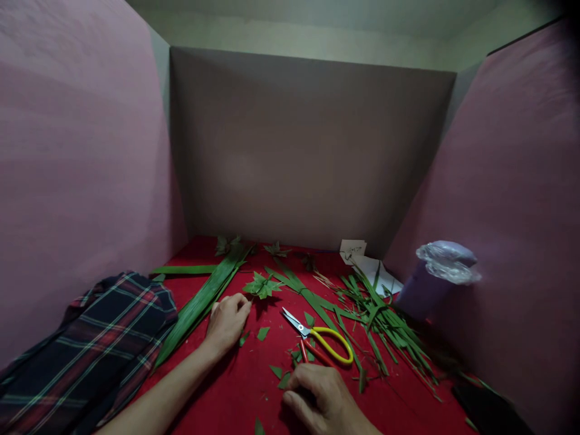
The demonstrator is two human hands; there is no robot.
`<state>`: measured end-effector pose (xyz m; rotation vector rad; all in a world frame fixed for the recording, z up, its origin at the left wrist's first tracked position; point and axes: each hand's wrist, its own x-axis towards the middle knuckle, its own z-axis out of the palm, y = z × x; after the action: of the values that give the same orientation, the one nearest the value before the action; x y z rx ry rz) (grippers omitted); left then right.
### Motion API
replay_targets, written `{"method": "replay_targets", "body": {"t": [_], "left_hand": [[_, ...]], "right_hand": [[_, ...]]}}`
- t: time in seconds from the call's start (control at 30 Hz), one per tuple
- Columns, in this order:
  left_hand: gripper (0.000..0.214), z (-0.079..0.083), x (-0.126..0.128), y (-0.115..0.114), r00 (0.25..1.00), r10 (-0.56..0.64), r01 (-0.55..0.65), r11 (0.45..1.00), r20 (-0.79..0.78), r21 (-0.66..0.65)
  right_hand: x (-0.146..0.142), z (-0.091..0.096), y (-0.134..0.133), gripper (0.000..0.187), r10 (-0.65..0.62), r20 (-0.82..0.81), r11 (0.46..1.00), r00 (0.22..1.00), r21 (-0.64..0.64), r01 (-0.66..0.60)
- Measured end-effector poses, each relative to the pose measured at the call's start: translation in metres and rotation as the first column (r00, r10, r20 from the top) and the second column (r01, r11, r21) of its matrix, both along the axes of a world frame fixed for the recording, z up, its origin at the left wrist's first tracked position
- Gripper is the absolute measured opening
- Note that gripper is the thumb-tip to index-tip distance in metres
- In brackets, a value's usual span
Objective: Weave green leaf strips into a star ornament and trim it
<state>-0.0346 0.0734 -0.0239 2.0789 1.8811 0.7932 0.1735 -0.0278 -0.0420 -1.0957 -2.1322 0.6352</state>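
Observation:
My left hand [226,321] rests on the red tabletop [235,393] with its fingers curled, pinching the stem of a small folded green leaf flower [261,285]. My right hand [319,396] lies near the front edge with its fingers closed and pressed down on small leaf scraps; what they hold is hidden. Scissors [321,341] with one yellow and one red handle lie shut between the two hands, blades pointing up-left. Long green leaf blades [203,299] run diagonally just left of my left hand.
A heap of cut leaf strips [385,320] covers the right side. White paper [369,263] lies at the back. A purple cup with a plastic liner [437,272] stands at right. Plaid cloth [97,344] lies at left. Pink partition walls enclose the table.

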Motion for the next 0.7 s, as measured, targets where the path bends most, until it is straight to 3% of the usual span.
{"method": "replay_targets", "body": {"t": [0.5, 0.7], "left_hand": [[0.026, -0.0001, 0.0000, -0.0007, 0.999, 0.032, -0.032, 0.999, 0.008, 0.019], [0.025, 0.0005, 0.0023, -0.0037, 0.998, -0.015, 0.017, 0.999, -0.053, 0.045]], "right_hand": [[-0.0011, 0.0015, -0.0011, 0.010, -0.009, 0.002, 1.000, 1.000, -0.009, 0.009], [-0.0005, 0.0008, 0.0001, 0.011, 0.008, 0.000, 1.000, 1.000, 0.010, -0.008]]}}
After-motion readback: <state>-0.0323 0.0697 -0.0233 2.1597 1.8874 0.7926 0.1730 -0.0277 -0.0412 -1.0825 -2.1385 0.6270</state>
